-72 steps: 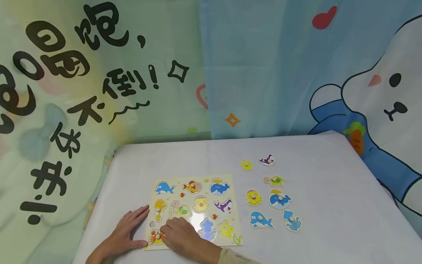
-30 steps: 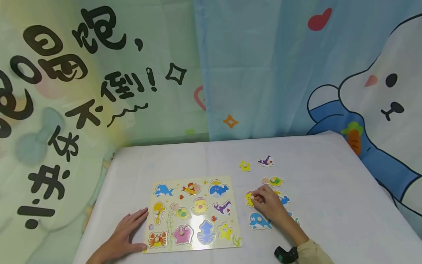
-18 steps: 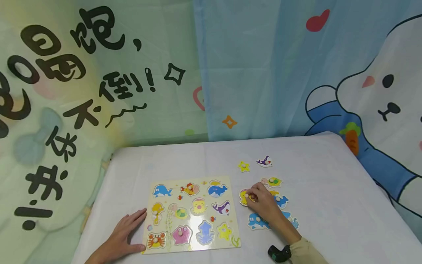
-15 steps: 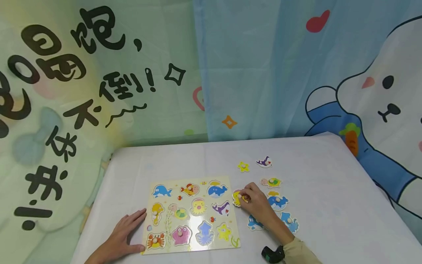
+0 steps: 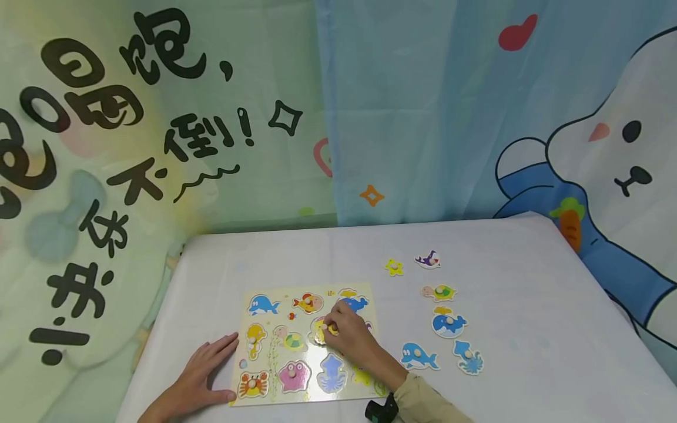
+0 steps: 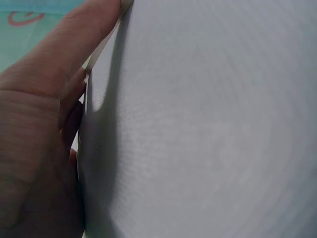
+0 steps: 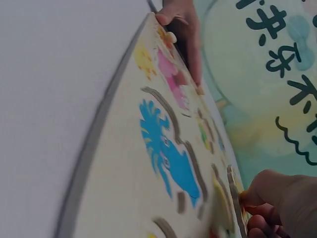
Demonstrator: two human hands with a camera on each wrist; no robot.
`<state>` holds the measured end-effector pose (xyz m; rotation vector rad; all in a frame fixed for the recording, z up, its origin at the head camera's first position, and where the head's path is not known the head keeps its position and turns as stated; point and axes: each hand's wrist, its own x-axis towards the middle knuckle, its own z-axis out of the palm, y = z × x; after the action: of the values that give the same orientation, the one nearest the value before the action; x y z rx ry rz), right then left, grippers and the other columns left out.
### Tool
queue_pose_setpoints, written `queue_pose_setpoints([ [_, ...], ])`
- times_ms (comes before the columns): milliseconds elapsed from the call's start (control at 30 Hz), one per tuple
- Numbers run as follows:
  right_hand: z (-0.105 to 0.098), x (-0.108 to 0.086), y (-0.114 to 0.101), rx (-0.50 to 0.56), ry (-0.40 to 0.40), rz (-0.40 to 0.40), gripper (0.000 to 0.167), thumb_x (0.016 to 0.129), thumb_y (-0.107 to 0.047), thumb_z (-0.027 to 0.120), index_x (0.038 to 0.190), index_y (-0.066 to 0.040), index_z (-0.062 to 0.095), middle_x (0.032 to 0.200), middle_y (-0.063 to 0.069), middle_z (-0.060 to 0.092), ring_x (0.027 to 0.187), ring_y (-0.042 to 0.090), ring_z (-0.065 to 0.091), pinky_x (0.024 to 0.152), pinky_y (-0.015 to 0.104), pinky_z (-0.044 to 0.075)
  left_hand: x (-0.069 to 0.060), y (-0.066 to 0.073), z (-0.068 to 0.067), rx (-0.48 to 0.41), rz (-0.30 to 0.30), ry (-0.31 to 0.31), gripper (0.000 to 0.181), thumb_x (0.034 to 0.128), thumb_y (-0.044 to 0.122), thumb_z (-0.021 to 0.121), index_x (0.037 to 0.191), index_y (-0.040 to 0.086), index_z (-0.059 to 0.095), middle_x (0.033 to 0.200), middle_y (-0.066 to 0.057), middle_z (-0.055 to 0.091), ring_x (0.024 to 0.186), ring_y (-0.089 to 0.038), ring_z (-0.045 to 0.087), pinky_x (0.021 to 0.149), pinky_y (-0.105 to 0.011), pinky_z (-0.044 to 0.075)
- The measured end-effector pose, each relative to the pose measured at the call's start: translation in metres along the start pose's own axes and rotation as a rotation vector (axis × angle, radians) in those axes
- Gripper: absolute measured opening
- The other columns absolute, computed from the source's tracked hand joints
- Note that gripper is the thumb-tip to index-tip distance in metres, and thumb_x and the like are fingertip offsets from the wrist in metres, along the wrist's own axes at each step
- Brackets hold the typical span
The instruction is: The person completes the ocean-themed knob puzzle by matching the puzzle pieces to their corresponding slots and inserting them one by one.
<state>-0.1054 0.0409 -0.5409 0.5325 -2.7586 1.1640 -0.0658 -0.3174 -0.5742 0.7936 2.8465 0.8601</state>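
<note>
My right hand (image 5: 355, 338) pinches the small knob of a yellow octopus puzzle piece (image 5: 318, 331), over the octopus slot of the puzzle board (image 5: 286, 301). In the right wrist view, the piece (image 7: 234, 191) appears edge-on beside the fingers of my right hand (image 7: 282, 203), tilted close to the board; contact cannot be made out. At the board's lower left edge my left hand (image 5: 198, 373) rests with fingers extended, thumb at the corner. Knobbed crab (image 5: 252, 385), pink (image 5: 294, 376), seahorse (image 5: 255, 341) and fish (image 5: 308, 302) pieces sit in the board.
Right of the board lie loose pieces: a star (image 5: 394, 267), purple whale (image 5: 428, 259), turtle (image 5: 439, 292), blue whale (image 5: 448, 324), dolphin (image 5: 419, 356) and squid (image 5: 469, 358). A white cloth (image 5: 529, 305) covers the table. A printed curtain (image 5: 402, 117) hangs behind.
My right hand left the board, took the octopus piece from the loose pieces at right, and carried it left over the board. My left hand stays at the board's edge.
</note>
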Motion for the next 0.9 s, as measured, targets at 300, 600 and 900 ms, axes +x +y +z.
queue_pose_setpoints([
  [300, 0.014, 0.004, -0.003, -0.019, -0.008, 0.062, 0.007, 0.078, -0.004, 0.072, 0.083, 0.000, 0.070, 0.083, 0.003, 0.049, 0.070, 0.004, 0.043, 0.061, 0.015, 0.042, 0.000, 0.003, 0.000, 0.002, -0.016, 0.001, 0.092, 0.0708, 0.052, 0.080, 0.147, 0.015, 0.043, 0.150, -0.014, 0.043, 0.139, 0.020, 0.006, 0.108, -0.001, -0.010],
  [600, 0.014, 0.004, -0.006, 0.001, -0.037, 0.133, 0.010, 0.079, -0.007, 0.071, 0.087, 0.000, 0.071, 0.086, 0.003, 0.051, 0.071, 0.005, 0.044, 0.063, 0.015, 0.042, 0.001, 0.003, 0.000, 0.004, -0.025, 0.000, 0.092, 0.0706, 0.052, 0.080, 0.147, 0.016, 0.043, 0.151, -0.012, 0.043, 0.140, 0.010, 0.015, 0.108, -0.001, -0.009],
  [900, 0.016, 0.004, -0.006, -0.016, -0.021, 0.134, 0.008, 0.080, -0.008, 0.072, 0.084, -0.002, 0.071, 0.084, 0.001, 0.049, 0.070, 0.004, 0.043, 0.061, 0.015, 0.040, 0.001, 0.003, -0.001, 0.002, -0.004, 0.004, 0.093, 0.0704, 0.051, 0.080, 0.147, 0.014, 0.043, 0.150, -0.016, 0.044, 0.139, 0.022, 0.004, 0.108, -0.001, -0.010],
])
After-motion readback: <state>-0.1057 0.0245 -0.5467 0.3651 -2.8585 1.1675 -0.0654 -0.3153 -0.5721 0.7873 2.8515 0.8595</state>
